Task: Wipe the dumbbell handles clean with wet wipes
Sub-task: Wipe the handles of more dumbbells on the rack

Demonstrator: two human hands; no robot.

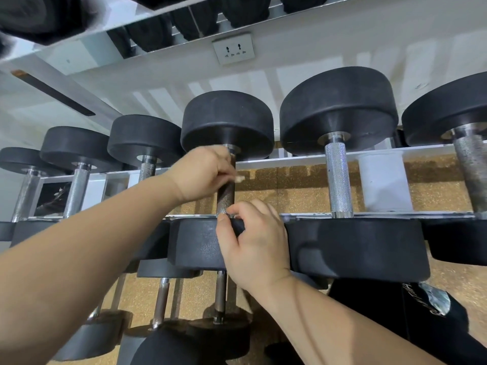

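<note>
Mid-frame, the left hand [203, 175] curls its fingers round the upper part of the centre dumbbell's handle [225, 198], and a scrap of white wet wipe [239, 178] pokes out beside them. The right hand [255, 241] sits at the handle's lower end with thumb and fingertips drawn close against the near black head [200, 243]; whether they pinch anything I cannot tell. This handle looks mid-wipe. The dull, spotted handle [471, 169] at far right likely needs cleaning, as may the lower-tier dumbbells [220, 293]. Neighbouring heads crowd the rack [303, 158], leaving narrow gaps for reaching in. A wall socket [234, 48] sits at the upper centre.
</note>
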